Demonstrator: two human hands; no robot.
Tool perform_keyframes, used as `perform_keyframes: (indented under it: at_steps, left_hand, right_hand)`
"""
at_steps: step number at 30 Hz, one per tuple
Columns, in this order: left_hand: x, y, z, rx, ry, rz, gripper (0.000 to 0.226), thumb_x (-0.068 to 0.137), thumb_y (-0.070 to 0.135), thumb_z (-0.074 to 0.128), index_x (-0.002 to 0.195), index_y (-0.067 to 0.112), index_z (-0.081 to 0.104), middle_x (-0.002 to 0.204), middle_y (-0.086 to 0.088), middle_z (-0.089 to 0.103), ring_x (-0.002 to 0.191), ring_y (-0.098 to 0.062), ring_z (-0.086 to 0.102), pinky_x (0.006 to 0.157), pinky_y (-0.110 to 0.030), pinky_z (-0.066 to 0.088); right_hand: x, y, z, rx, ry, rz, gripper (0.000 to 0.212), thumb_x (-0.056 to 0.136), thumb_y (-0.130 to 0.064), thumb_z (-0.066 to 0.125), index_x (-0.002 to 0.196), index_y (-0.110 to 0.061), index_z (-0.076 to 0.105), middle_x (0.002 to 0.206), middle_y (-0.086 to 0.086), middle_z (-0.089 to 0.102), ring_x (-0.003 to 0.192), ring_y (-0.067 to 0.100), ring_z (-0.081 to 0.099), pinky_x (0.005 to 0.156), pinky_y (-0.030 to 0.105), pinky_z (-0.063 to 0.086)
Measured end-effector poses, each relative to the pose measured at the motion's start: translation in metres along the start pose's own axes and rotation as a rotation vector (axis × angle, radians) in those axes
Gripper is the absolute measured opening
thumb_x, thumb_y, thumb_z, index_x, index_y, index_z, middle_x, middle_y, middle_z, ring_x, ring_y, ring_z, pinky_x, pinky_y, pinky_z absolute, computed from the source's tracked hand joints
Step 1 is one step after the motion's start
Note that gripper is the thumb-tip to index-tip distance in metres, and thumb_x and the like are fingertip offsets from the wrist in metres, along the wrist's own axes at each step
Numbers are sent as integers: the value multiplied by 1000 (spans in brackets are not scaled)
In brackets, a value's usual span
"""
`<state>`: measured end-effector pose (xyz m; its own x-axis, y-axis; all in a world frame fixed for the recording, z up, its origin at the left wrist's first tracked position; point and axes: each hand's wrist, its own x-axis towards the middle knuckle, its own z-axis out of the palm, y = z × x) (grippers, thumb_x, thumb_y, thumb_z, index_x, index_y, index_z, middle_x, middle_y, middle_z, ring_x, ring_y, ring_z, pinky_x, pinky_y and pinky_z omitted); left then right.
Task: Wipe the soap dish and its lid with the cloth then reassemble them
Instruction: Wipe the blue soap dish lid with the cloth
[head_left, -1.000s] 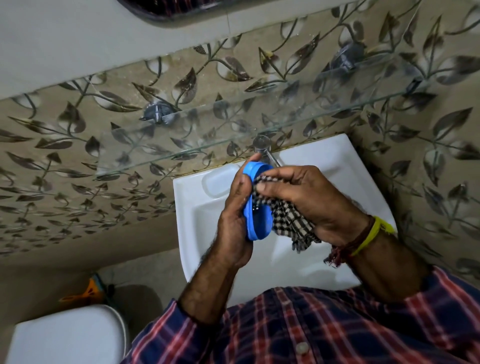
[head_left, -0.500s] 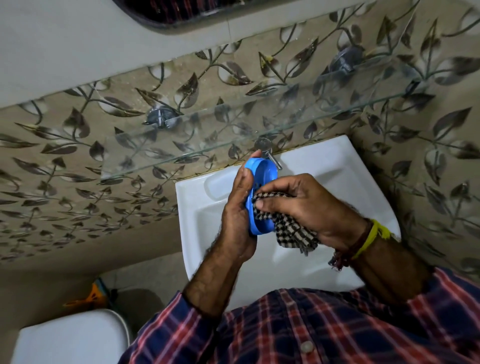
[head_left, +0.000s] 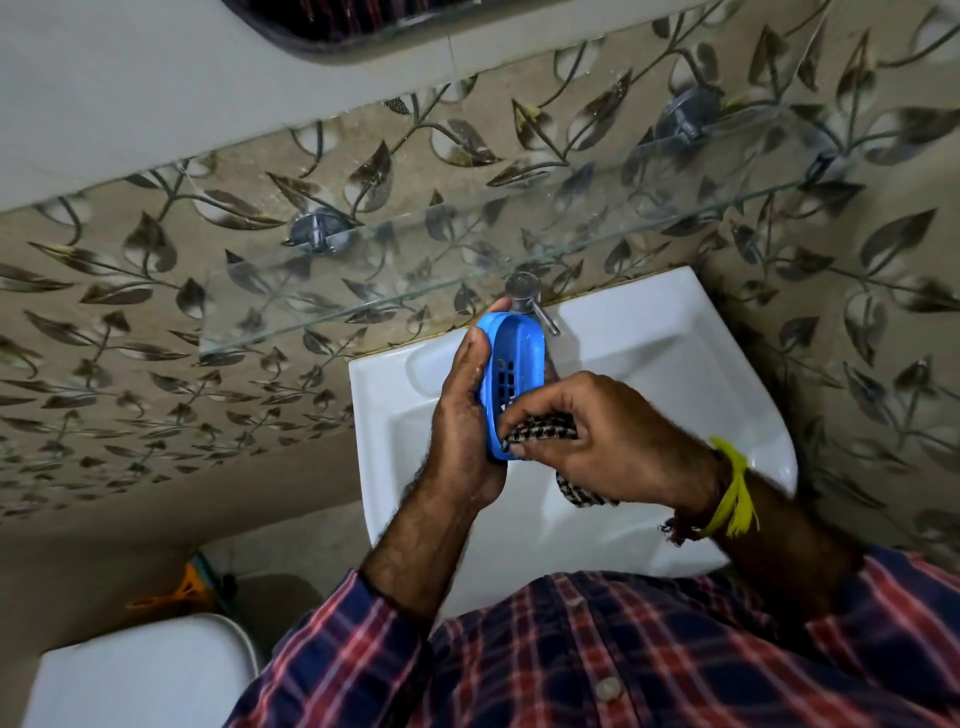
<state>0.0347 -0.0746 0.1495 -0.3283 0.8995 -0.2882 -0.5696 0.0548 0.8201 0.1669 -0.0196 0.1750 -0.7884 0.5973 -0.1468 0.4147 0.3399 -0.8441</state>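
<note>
A bathroom corner with leaf-patterned tiles, above a white washbasin (head_left: 649, 364). The left hand (head_left: 462, 415) is clamped around the blue slotted soap dish (head_left: 511, 374), holding it on edge over the basin just below the tap (head_left: 527, 299). The right hand (head_left: 602, 436) pinches the checked cloth (head_left: 540, 434) against the dish's lower inside. Wiping looks underway; the next move calls for sweeping toward the upper end. No lid is visible.

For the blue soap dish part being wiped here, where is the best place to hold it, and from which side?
Grip the blue soap dish by its solid long rim and back, from the left, as the left hand does. It stands on edge over the sink, slotted face turned right, so this leaves the face open to the cloth in the right hand.
</note>
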Motion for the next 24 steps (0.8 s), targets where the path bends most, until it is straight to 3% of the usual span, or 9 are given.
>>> perform_keyframes:
  at_steps: [2, 7, 11, 16, 20, 24]
  left_hand:
    - [0, 1, 1, -18, 14, -10, 37, 102, 47, 47, 127, 32, 69, 101, -1, 74, 82, -17, 68, 70, -30, 57]
    - [0, 10, 3, -6, 10, -12, 40, 92, 53, 54, 122, 33, 72, 100, -5, 70, 81, -22, 63, 73, -34, 52]
    - [-5, 15, 5, 20, 25, -40, 42, 94, 54, 50, 124, 33, 71, 102, -5, 68, 78, -21, 62, 67, -32, 53]
    - [-7, 16, 8, 95, 38, -5, 41, 96, 55, 48, 125, 35, 69, 95, -2, 70, 75, -19, 65, 64, -30, 54]
    - [-8, 17, 6, 47, 51, -17, 38, 98, 51, 49, 124, 32, 69, 95, -2, 71, 74, -18, 64, 59, -27, 55]
    - [-8, 17, 9, 99, 87, 20, 35, 100, 51, 47, 117, 34, 72, 94, -2, 71, 76, -18, 67, 66, -30, 56]
  right_hand:
    - [-4, -8, 0, -116, 64, -60, 20, 84, -29, 72, 103, -36, 72, 97, -15, 74, 83, 9, 70, 81, 36, 57]
    - [-12, -9, 4, -557, 167, -242, 31, 83, -21, 63, 109, -39, 67, 96, -7, 67, 89, 24, 63, 72, 35, 49]
    - [-16, -9, 8, -610, 133, -288, 34, 79, -18, 64, 108, -35, 68, 92, -3, 66, 82, 28, 61, 69, 37, 48]
    - [-16, -2, 9, -680, 204, -256, 31, 80, -13, 65, 105, -31, 71, 89, 1, 65, 78, 32, 61, 68, 41, 48]
    - [-17, -3, 15, -734, 284, -355, 30, 77, -11, 63, 99, -28, 71, 81, 2, 62, 70, 27, 57, 64, 37, 45]
    - [-17, 3, 17, -760, 370, -293, 24, 73, -8, 73, 91, -24, 74, 76, 4, 63, 70, 29, 60, 64, 38, 48]
